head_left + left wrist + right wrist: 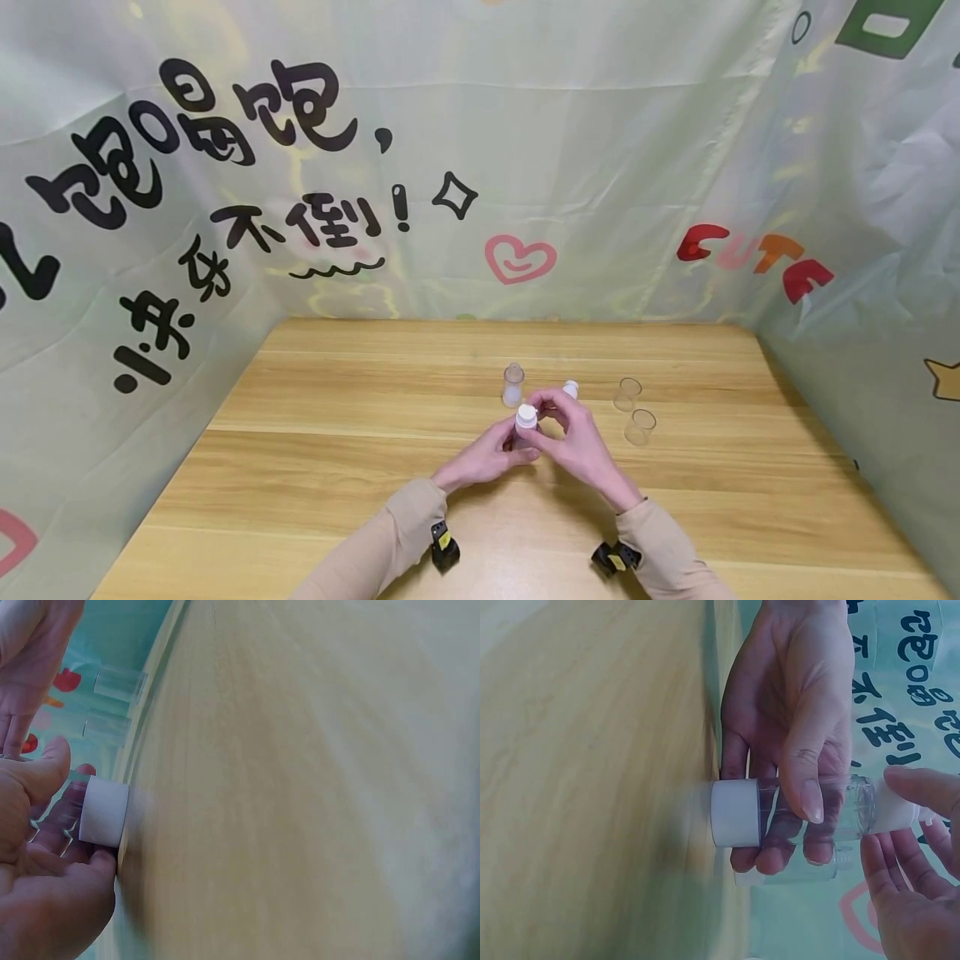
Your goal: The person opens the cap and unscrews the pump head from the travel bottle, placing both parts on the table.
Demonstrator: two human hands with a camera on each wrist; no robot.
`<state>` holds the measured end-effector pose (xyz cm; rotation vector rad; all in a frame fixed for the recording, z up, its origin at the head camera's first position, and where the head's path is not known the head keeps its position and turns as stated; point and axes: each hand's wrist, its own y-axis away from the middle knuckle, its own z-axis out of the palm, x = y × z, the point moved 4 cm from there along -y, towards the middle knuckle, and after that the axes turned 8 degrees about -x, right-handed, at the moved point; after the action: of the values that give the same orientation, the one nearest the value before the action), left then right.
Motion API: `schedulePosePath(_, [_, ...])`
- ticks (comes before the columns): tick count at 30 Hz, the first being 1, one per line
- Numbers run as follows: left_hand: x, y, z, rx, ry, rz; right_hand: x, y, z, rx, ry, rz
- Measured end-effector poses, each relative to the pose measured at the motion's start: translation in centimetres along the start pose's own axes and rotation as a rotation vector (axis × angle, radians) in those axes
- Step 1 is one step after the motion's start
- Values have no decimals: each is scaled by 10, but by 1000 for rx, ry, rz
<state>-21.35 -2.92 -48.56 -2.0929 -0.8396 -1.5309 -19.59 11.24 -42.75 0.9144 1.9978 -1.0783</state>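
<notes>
Low over the table stands a clear bottle (851,814) with a white base (735,814) and a white pump top (527,415). My left hand (492,452) holds its clear body, thumb on one side and fingers on the other. With thumb and fingers, my right hand (577,442) pinches the white pump top. In the left wrist view the white base (103,811) shows below the left fingers, close to the tabletop; whether it touches is unclear. Just behind the hands stands a second clear bottle (513,390) with an open neck and whitish bottom.
Another white top (571,388) shows behind the right hand, its lower part hidden. Two clear cylindrical covers (627,395) stand to the right on the wooden table (360,400). A printed cloth (600,150) walls the back and both sides.
</notes>
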Motion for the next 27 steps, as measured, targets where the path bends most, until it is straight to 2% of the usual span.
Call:
schedulePosePath(8, [-1,0,-1,5,-25,-12,3,0,1,-12,-53,-21])
schedulePosePath(14, [0,-1,0,-9,-22,4,2,0,1,29,-20,-36])
schedulePosePath(23, [0,0,0,13,-28,-20,1,1,0,14,-45,-34])
schedulePosePath(27, [0,-1,0,6,-17,-2,2,0,-1,37,-36,-24])
